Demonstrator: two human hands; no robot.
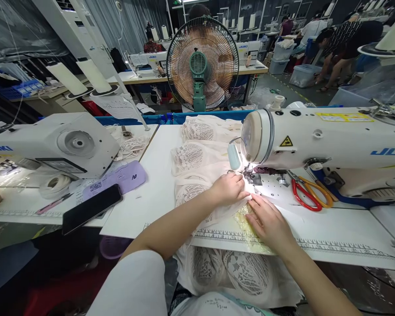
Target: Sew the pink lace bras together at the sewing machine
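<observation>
Under the needle area of the white sewing machine (335, 136) lies pale fabric, part of a cream lace bra (192, 193). My left hand (228, 189) is closed on this fabric just left of the presser foot, its fingers together. My right hand (270, 221) rests nearer the table edge, fingers stretched out and lying on the work, fingertips close to my left thumb. Beneath its fingers is a shiny yellow patterned strip (245, 219); what it is I cannot make out. More lace bras (187, 158) lie in a row behind, and another bra (246, 270) hangs over my lap.
Red- and orange-handled scissors (307, 195) lie beneath the machine arm. On the left are a black phone (92, 208), a purple paper tag (128, 175), a pen (54, 204) and a second sewing machine (52, 145). A fan (202, 66) stands beyond the table. People work further back.
</observation>
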